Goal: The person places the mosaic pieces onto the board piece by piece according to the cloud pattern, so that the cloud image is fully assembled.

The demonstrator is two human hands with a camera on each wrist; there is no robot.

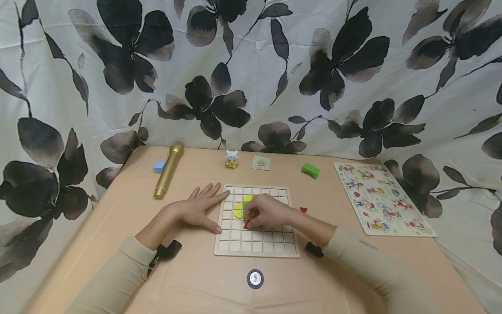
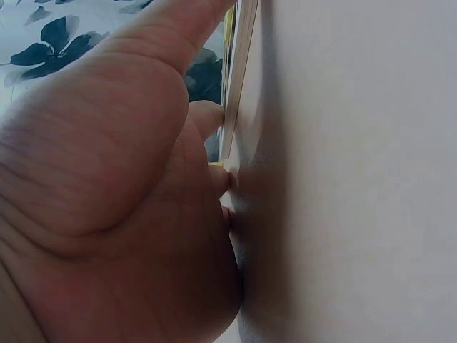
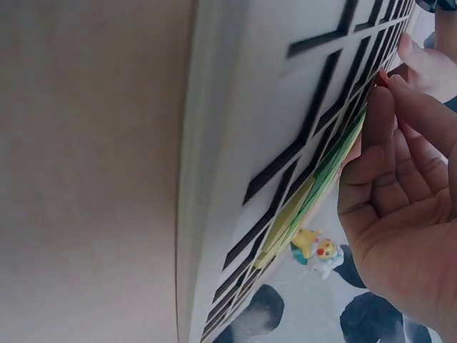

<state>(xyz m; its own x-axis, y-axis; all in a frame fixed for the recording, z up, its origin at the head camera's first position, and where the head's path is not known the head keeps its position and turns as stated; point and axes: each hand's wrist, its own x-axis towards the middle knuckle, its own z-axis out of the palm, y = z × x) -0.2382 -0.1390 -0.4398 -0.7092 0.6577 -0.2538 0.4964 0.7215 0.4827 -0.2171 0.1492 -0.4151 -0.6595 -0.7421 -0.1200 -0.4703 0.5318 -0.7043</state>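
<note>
A white square grid board [image 1: 256, 248] lies flat on the table. My left hand [image 1: 198, 209] is spread along its left side, with the index fingertip and thumb tip at the edge. My right hand [image 1: 270, 211] is over the middle of the grid and pinches a small red piece [image 3: 383, 77] between thumb and fingertip, close to the surface. Yellow pieces [image 1: 238, 210] and a green piece [image 3: 335, 161] lie on the grid beside that hand, which partly covers them. Just off the board's right edge is a red triangle [image 1: 303, 210]. The left wrist view mostly shows the left palm [image 2: 93, 157].
At the back stand a gold microphone [image 1: 169, 170], a blue block [image 1: 159, 167], a small figurine [image 1: 232, 159], a pale square card [image 1: 261, 163] and a green block [image 1: 310, 170]. A picture puzzle board [image 1: 384, 198] lies to the right. A round 500 chip [image 1: 255, 278] is in front.
</note>
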